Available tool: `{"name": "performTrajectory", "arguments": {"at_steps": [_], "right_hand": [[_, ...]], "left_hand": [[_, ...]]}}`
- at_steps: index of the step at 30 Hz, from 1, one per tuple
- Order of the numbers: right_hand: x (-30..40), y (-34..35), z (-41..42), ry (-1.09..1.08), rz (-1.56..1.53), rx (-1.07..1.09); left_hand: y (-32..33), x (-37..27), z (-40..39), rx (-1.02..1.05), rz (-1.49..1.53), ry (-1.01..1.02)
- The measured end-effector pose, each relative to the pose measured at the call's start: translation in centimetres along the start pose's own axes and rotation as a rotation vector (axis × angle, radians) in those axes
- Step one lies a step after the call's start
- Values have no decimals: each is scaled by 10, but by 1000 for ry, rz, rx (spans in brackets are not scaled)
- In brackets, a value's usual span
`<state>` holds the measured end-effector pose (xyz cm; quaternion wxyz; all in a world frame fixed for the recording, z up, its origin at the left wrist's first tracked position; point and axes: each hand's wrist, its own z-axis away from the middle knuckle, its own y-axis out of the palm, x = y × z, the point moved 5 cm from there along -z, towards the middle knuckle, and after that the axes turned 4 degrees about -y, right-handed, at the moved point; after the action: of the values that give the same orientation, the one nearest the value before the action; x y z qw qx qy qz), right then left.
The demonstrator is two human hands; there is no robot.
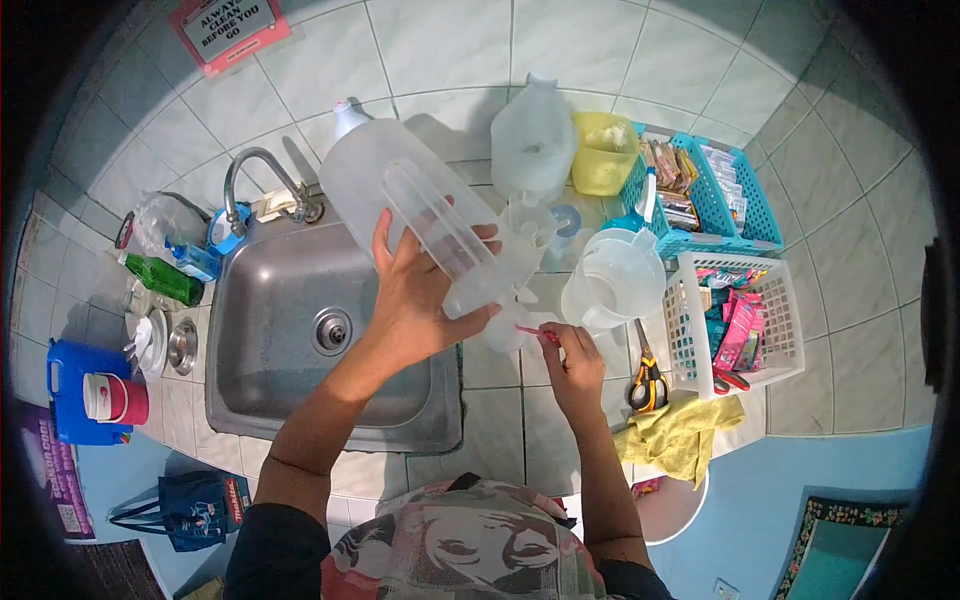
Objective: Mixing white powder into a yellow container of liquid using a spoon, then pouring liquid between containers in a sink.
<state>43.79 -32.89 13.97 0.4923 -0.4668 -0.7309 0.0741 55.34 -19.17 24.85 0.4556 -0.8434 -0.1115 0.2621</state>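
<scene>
A large translucent plastic jug (367, 169) lies tilted across my left hand (420, 292). My fingers wrap its side near the moulded handle, and the jug's narrow end points down to the right. At that end, my right hand (574, 360) pinches a small thin pink piece (534, 331) between thumb and forefinger. Whether the pink piece touches the jug's mouth, I cannot tell. To the right of the jug stands a clear plastic pitcher (611, 289). Scissors with black and yellow handles (646, 379) rest beside my right hand.
On the left is a steel sink (300, 390) under a curved faucet (255, 154). Another translucent jug (534, 142) and a yellow container (604, 157) stand at the wall. Teal baskets (720, 240) and a white basket (690, 330) hold packets. A yellow cloth (679, 435) hangs over the counter edge.
</scene>
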Motion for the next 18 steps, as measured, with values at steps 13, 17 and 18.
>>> {"name": "performTrajectory", "arguments": {"at_steps": [13, 17, 18], "right_hand": [[-8, -4, -2, 0, 23, 15], [2, 8, -6, -129, 59, 2], [-3, 13, -3, -54, 0, 16]], "left_hand": [[10, -15, -2, -6, -1, 107], [-6, 2, 8, -83, 0, 9], [-7, 11, 12, -124, 48, -41]]}}
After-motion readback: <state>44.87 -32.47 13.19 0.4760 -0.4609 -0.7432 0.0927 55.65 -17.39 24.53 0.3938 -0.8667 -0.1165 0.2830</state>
